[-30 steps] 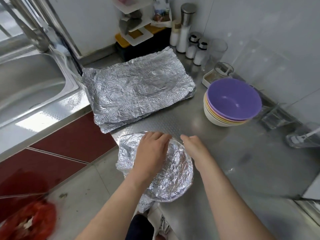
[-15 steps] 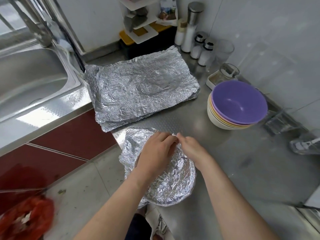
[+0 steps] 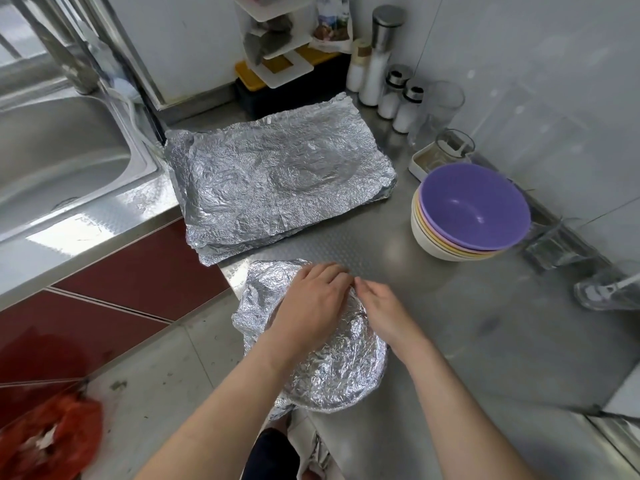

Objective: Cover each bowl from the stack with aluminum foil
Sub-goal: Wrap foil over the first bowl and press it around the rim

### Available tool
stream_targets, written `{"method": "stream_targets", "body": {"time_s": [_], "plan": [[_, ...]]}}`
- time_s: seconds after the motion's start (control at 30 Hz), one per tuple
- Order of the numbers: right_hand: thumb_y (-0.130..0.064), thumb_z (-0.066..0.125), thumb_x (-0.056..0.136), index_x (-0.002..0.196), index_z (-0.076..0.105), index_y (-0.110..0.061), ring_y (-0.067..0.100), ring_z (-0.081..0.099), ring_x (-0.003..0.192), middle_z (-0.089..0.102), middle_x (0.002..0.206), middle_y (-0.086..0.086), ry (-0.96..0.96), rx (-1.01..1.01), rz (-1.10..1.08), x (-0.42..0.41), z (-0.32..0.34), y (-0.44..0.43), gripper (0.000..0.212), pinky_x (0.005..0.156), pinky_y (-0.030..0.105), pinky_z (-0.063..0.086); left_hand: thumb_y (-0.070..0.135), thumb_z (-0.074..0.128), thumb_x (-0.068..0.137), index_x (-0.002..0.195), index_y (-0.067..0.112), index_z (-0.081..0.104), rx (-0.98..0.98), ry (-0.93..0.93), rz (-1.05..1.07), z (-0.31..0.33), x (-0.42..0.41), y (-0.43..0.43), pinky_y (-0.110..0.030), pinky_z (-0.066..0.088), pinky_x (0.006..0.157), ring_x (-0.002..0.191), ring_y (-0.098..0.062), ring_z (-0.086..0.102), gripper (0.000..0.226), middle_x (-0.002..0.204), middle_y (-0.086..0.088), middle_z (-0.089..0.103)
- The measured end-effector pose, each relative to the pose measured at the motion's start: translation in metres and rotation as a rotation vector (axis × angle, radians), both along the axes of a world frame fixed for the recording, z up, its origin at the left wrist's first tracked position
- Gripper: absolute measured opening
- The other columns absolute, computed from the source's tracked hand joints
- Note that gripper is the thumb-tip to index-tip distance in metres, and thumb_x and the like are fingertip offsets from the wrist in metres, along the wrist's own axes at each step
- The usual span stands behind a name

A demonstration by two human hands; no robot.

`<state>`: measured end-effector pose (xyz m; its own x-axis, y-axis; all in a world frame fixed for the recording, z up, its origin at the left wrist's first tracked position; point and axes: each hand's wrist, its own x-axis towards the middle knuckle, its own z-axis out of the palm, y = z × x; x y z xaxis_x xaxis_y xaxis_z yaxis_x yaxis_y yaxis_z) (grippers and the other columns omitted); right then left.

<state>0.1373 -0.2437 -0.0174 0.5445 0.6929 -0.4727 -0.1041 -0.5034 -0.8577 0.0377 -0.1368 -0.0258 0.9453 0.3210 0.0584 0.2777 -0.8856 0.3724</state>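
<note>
A bowl wrapped in crinkled aluminum foil [image 3: 341,372] sits at the near corner of the steel counter, its foil hanging over the edge on the left. My left hand [image 3: 311,303] lies flat on top of the foil. My right hand [image 3: 382,311] pinches the foil at the bowl's far rim, fingertips touching those of the left hand. A stack of bowls [image 3: 467,220] with a purple one on top stands to the right. Flat foil sheets [image 3: 277,178] lie piled behind.
A steel sink [image 3: 59,161] lies at the left. Shakers and bottles [image 3: 398,95] line the back wall, with a white rack [image 3: 277,39] beside them. Glasses [image 3: 554,247] stand right of the bowl stack. A red bag [image 3: 45,441] sits on the floor.
My right hand has moved left along the far rim until its fingertips meet the left hand's. The left hand has stayed on top of the foil.
</note>
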Motion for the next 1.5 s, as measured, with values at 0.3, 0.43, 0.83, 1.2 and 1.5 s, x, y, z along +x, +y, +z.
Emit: {"method": "stream_targets", "body": {"time_s": [0.3, 0.43, 0.83, 1.2, 1.5], "plan": [[-0.023, 0.043, 0.102, 0.073, 0.060, -0.021, -0.004, 0.053, 0.068, 0.064, 0.069, -0.016, -0.169, 0.026, 0.036, -0.008, -0.012, -0.010, 0.033, 0.069, 0.029, 0.044, 0.041, 0.028, 0.089, 0.107, 0.021, 0.061, 0.045, 0.096, -0.027, 0.011, 0.005, 0.004, -0.049, 0.040, 0.100, 0.097, -0.021, 0.055, 0.042, 0.099, 0.002, 0.058], [-0.017, 0.042, 0.102, 0.064, 0.047, -0.024, -0.002, 0.046, 0.053, 0.049, 0.058, -0.010, -0.335, 0.012, 0.049, -0.011, -0.005, -0.010, 0.039, 0.053, 0.018, 0.033, 0.043, 0.024, 0.090, 0.102, 0.023, 0.064, 0.051, 0.132, -0.061, 0.011, 0.005, 0.008, -0.054, 0.031, 0.107, 0.102, -0.020, 0.056, 0.046, 0.098, 0.004, 0.059], [-0.028, 0.046, 0.101, 0.134, 0.053, -0.008, 0.010, 0.049, 0.110, 0.055, 0.130, 0.000, 0.032, -0.055, -0.486, -0.001, 0.018, -0.049, 0.039, 0.095, 0.023, 0.034, 0.036, 0.034, 0.105, 0.104, 0.020, 0.062, 0.054, 0.120, 0.167, 0.013, 0.009, 0.001, -0.042, 0.033, 0.099, 0.092, -0.020, 0.057, 0.033, 0.093, 0.004, 0.061], [-0.032, 0.039, 0.102, 0.066, 0.045, -0.017, 0.012, 0.036, 0.054, 0.039, 0.057, -0.003, -0.222, -0.085, -0.204, -0.009, -0.003, -0.021, 0.040, 0.060, 0.032, 0.032, 0.034, 0.031, 0.106, 0.086, 0.012, 0.049, -0.182, 0.050, 0.161, 0.009, 0.008, 0.006, -0.042, 0.047, 0.063, 0.061, -0.027, 0.052, 0.035, 0.067, -0.002, 0.052], [-0.032, 0.037, 0.103, 0.110, 0.062, 0.003, 0.033, 0.060, 0.106, 0.066, 0.110, 0.019, -0.274, -0.143, -0.126, -0.008, 0.003, -0.024, 0.044, 0.090, 0.037, 0.046, 0.030, 0.033, 0.106, 0.084, 0.012, 0.050, -0.137, 0.012, 0.148, 0.010, 0.009, 0.007, -0.043, 0.048, 0.064, 0.059, -0.028, 0.051, 0.033, 0.067, -0.006, 0.055]]}}
